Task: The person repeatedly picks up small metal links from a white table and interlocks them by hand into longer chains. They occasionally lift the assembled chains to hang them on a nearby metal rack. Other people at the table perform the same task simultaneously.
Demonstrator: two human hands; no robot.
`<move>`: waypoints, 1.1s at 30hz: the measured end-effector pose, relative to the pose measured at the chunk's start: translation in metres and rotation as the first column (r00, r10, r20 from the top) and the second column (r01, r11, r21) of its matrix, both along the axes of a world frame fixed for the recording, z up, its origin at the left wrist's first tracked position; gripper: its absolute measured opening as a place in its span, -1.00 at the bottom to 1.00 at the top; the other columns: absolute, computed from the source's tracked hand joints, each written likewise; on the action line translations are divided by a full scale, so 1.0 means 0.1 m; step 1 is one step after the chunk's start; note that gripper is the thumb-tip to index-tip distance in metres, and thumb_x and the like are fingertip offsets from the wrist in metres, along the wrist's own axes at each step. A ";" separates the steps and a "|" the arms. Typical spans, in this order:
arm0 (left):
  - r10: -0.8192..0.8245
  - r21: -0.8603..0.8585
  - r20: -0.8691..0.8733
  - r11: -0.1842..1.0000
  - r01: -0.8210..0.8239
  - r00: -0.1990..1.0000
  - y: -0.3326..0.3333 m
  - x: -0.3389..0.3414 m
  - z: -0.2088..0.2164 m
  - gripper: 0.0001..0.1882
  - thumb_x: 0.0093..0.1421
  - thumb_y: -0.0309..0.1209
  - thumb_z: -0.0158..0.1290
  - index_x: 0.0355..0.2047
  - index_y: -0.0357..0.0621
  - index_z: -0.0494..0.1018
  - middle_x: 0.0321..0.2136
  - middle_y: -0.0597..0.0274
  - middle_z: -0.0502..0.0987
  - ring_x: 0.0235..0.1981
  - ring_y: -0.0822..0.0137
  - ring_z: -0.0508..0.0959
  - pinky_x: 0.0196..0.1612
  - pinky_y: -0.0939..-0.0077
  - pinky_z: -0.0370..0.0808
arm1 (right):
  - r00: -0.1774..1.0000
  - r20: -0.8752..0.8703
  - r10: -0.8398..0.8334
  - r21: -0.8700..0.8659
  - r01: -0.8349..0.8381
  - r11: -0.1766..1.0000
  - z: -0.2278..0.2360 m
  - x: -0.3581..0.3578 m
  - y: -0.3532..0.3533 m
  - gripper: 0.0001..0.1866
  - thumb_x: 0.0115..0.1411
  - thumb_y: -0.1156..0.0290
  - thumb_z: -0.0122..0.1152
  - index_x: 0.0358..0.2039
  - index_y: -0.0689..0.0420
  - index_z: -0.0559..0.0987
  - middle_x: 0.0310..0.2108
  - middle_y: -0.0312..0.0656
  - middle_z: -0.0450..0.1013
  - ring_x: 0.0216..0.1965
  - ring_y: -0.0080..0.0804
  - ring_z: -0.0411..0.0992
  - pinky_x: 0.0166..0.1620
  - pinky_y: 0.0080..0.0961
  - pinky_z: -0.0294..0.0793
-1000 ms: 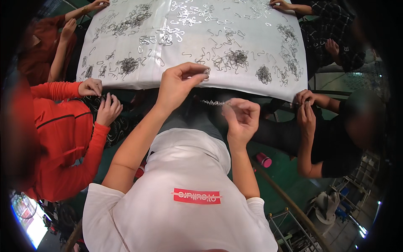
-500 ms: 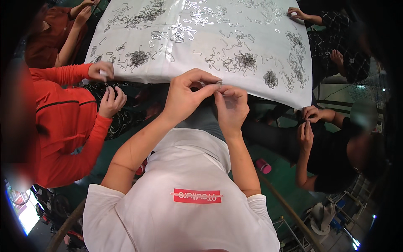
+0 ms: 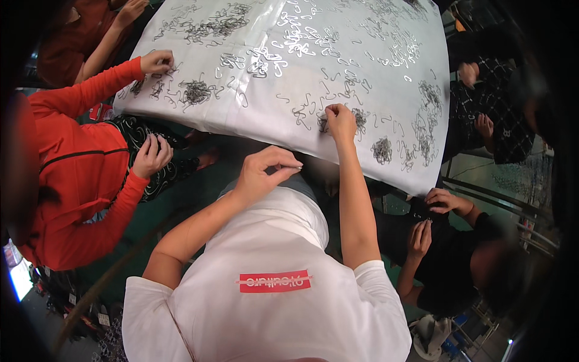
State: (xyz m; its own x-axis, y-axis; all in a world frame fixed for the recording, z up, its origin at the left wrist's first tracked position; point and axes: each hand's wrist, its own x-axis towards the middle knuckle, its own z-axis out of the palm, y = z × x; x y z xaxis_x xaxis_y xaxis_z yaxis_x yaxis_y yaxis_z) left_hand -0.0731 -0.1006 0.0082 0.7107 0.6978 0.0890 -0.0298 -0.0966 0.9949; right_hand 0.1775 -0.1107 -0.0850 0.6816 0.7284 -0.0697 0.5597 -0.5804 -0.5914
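My left hand (image 3: 268, 172) is held in front of my waist, just short of the table's near edge. Its thumb and forefinger pinch a small shiny metal piece (image 3: 298, 167), mostly hidden by the fingertips. Stretched out over the white-covered table (image 3: 259, 117), my right hand (image 3: 342, 122) has its fingertips drawn together at a dark pile of S-shaped metal hooks (image 3: 360, 119). Whatever those fingertips hold is hidden. Loose hooks (image 3: 300, 116) lie to the left of that pile.
More hook heaps (image 3: 196, 92) are scattered over the table. At my left, a person in a red top (image 3: 90, 157) reaches onto it. A person in black (image 3: 446, 253) works at the right corner. Others stand farther back on both sides.
My right hand has left my left hand and reached forward to the hook pile. My left hand has dropped slightly toward me. The red-sleeved person's far hand has moved onto the table.
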 end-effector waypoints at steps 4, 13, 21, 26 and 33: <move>0.037 0.051 -0.031 0.998 -0.035 0.999 -0.02 0.00 -0.04 -0.78 0.01 -0.65 0.18 -0.31 -0.15 0.60 -0.34 0.21 0.59 -0.39 0.43 0.56 -0.37 0.63 0.50 | 0.990 0.115 0.076 -0.320 -0.036 0.947 -0.21 0.14 0.38 -0.76 0.09 0.22 0.22 -0.37 0.12 0.62 -0.39 -0.08 0.57 -0.34 -0.10 0.53 -0.22 -0.21 0.48; 0.101 0.132 -0.031 0.987 -0.096 0.994 -0.04 -0.15 -0.06 -0.83 0.05 -0.61 0.18 -0.31 -0.16 0.60 -0.37 0.21 0.60 -0.40 0.41 0.56 -0.38 0.60 0.50 | 0.841 -0.537 0.073 0.230 0.062 0.971 0.24 -0.27 -0.10 -0.84 0.09 0.46 0.27 -0.34 0.23 0.51 -0.45 -0.21 0.51 -0.43 -0.51 0.47 -0.40 -0.58 0.40; 0.117 0.131 -0.019 0.985 -0.113 0.993 -0.10 -0.24 -0.07 -0.84 0.03 -0.55 0.21 -0.32 -0.16 0.59 -0.38 0.25 0.62 -0.41 0.43 0.56 -0.37 0.59 0.47 | 0.406 -0.894 0.192 0.365 0.409 0.836 1.09 -1.11 -0.84 -0.60 0.04 0.55 0.35 -0.15 0.24 0.36 -0.36 -0.16 0.51 -0.41 -0.51 0.49 -0.48 -0.74 0.41; 0.100 0.117 0.028 0.988 -0.102 0.995 -0.14 -0.22 -0.06 -0.85 0.03 -0.56 0.21 -0.33 -0.19 0.57 -0.40 0.27 0.61 -0.43 0.46 0.54 -0.35 0.60 0.46 | 0.407 -0.899 0.162 0.357 0.465 0.810 1.23 -1.40 -1.02 -0.64 0.04 0.60 0.33 -0.21 0.22 0.36 -0.35 -0.13 0.51 -0.43 -0.47 0.51 -0.46 -0.70 0.51; 0.057 0.094 0.067 0.994 -0.063 0.996 -0.17 -0.11 -0.07 -0.86 0.03 -0.57 0.20 -0.35 -0.19 0.57 -0.42 0.28 0.60 -0.45 0.45 0.54 -0.36 0.59 0.46 | 0.510 -0.849 0.139 0.448 0.554 0.702 1.17 -1.50 -1.03 -0.66 0.07 0.63 0.29 -0.22 0.17 0.33 -0.37 -0.11 0.49 -0.42 -0.45 0.50 -0.41 -0.64 0.52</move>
State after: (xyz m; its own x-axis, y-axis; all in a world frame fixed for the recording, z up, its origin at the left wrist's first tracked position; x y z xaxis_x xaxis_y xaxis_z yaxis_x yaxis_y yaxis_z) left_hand -0.0846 -0.1174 0.0014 0.6583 0.7253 0.2016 -0.0846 -0.1948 0.9772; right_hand 0.0270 -0.2136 0.0317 0.7050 0.6548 -0.2723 -0.4257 0.0837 -0.9010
